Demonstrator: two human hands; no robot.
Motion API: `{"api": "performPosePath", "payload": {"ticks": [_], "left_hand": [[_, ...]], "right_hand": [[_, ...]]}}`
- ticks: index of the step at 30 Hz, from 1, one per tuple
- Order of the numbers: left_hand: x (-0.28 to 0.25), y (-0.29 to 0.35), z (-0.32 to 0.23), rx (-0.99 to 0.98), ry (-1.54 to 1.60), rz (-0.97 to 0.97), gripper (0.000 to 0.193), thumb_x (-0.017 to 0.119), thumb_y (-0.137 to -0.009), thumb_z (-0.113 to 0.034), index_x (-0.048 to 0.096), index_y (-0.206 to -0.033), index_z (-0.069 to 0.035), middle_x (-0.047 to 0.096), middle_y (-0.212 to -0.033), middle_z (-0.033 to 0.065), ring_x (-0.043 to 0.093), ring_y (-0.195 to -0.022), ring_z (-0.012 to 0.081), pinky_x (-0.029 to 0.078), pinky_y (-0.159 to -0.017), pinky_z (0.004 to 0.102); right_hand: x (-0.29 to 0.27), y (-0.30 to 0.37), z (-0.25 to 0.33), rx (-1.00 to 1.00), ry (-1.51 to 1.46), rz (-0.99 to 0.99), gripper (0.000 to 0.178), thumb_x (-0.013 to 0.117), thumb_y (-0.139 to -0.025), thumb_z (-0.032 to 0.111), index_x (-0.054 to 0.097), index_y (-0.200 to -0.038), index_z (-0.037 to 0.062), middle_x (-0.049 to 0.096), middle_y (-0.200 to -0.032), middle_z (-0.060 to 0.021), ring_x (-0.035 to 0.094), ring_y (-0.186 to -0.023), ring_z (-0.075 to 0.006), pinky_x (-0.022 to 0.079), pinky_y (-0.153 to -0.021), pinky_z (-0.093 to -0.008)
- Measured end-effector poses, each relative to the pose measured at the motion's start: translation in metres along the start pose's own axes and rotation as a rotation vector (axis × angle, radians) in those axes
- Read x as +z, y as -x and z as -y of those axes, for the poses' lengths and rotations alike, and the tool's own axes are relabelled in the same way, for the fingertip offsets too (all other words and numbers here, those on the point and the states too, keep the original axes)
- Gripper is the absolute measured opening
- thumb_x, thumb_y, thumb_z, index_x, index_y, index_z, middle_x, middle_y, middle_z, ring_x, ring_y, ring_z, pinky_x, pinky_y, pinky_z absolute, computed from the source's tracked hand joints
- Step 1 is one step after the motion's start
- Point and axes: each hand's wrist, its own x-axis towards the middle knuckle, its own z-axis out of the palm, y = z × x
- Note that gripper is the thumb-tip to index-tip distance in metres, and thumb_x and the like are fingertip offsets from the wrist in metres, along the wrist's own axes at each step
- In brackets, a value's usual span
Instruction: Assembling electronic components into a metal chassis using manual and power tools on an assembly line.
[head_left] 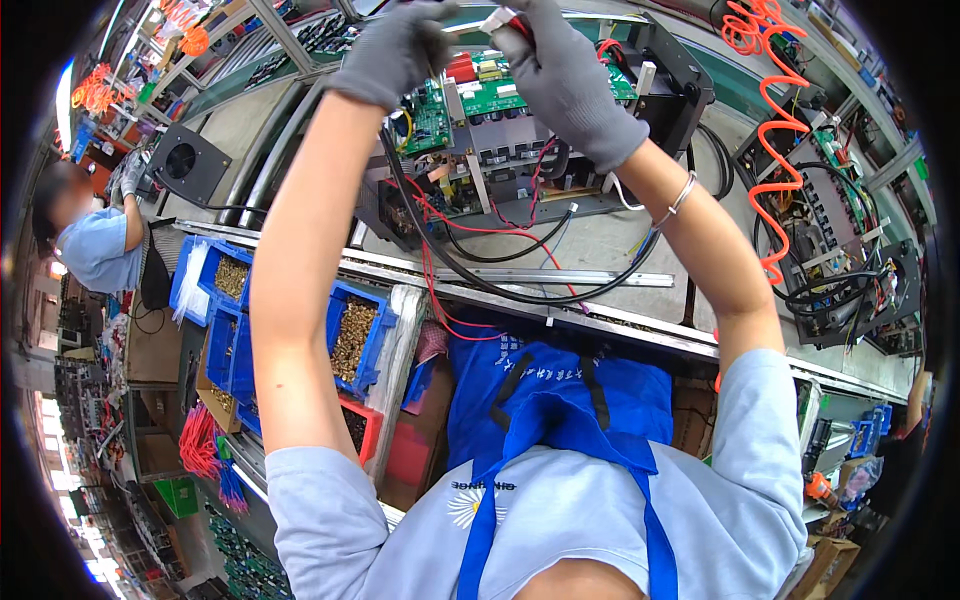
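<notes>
Both my hands wear grey gloves and are raised over an opened electronic unit with a green circuit board (430, 125) in a black metal chassis (690, 95). My right hand (570, 90) pinches a white wire connector (500, 18) with dark red wire beside it. My left hand (395, 58) is to the left of it, its fingers curled in at the top edge; what they hold, if anything, is hidden. Below the hands, red wires (470, 228) and a thick black cable (480, 290) hang from the unit over the bench's near rail (600, 278).
Blue bins (358, 340) of brass-coloured fasteners stand at the left, beside pink wire bundles (200, 440). An orange coiled hose (780, 190) hangs at the right, next to another opened unit (830, 220). A co-worker (100, 240) stands at the far left near a black fan panel (187, 163).
</notes>
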Motion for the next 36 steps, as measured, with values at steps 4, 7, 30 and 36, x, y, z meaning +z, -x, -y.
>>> {"api": "performPosePath", "payload": {"ticks": [4,7,30,36], "left_hand": [[0.015,0.014,-0.019,-0.188,-0.182,-0.056,0.036,0.055,-0.097,-0.037,0.062,-0.107,-0.003,0.046,-0.059,-0.0038,0.042,-0.052,0.0009,0.027,-0.039,0.0129],[0.019,0.027,-0.018,-0.057,-0.425,-0.080,0.031,0.063,-0.093,-0.036,0.066,-0.097,-0.005,0.057,-0.076,-0.0029,0.045,-0.055,-0.0005,0.026,-0.036,0.0134],[-0.073,0.007,-0.017,0.227,-1.445,-0.158,0.049,0.037,-0.101,-0.047,0.067,-0.116,-0.012,0.069,-0.104,0.0118,0.061,-0.102,0.0245,0.043,-0.093,0.0353],[-0.083,0.001,-0.012,0.293,-1.278,-0.074,0.054,0.039,-0.099,-0.051,0.067,-0.113,-0.007,0.066,-0.101,0.0185,0.062,-0.094,0.0332,0.046,-0.085,0.0407]], "right_hand": [[0.009,-0.019,-0.032,0.125,-0.089,0.285,0.036,0.054,-0.089,0.008,0.049,-0.124,0.0023,0.064,-0.088,-0.0237,0.064,-0.085,-0.0390,0.050,-0.073,-0.0427],[0.021,-0.032,-0.037,0.061,-0.088,0.437,0.034,0.055,-0.085,0.010,0.052,-0.116,-0.0028,0.066,-0.088,-0.0235,0.064,-0.085,-0.0397,0.051,-0.073,-0.0442],[0.028,-0.077,-0.050,-0.207,0.635,1.163,0.020,0.056,-0.077,0.019,0.066,-0.079,0.0014,0.066,-0.075,-0.0201,0.065,-0.072,-0.0386,0.050,-0.065,-0.0463],[0.025,-0.051,-0.035,-0.457,0.804,0.873,0.019,0.056,-0.077,0.019,0.066,-0.080,0.0026,0.066,-0.075,-0.0198,0.066,-0.073,-0.0377,0.051,-0.066,-0.0456]]}}
